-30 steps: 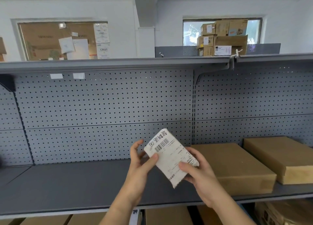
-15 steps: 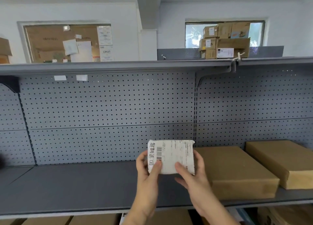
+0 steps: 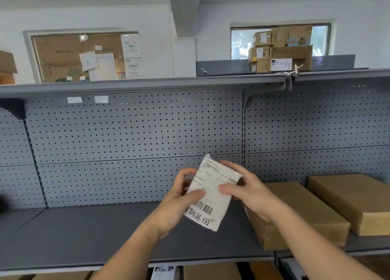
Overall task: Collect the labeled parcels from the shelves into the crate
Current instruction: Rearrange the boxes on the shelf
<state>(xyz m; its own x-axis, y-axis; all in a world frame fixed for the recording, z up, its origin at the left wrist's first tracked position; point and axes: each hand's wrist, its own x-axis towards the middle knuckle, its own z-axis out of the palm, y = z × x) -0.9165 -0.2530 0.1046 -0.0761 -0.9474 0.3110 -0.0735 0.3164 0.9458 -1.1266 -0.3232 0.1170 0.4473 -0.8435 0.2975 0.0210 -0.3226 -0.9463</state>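
A small white labeled parcel (image 3: 213, 192) with a barcode and printed text is held in the air above the grey shelf (image 3: 88, 235). My left hand (image 3: 179, 199) grips its lower left side with the thumb across the label. My right hand (image 3: 251, 192) holds its upper right edge. The parcel is tilted, with the barcode end pointing down toward me. No crate is in view.
Two flat brown cardboard boxes (image 3: 299, 214) (image 3: 354, 199) lie on the shelf at the right. A perforated grey back panel (image 3: 135, 144) rises behind. More cartons (image 3: 280, 49) are stacked on top of the far shelving. Further boxes (image 3: 211, 272) sit on the level below.
Both hands have turned the parcel around, from lying sideways with the barcode at the left to tilted with the barcode at the bottom. The hands stayed over the same part of the shelf.
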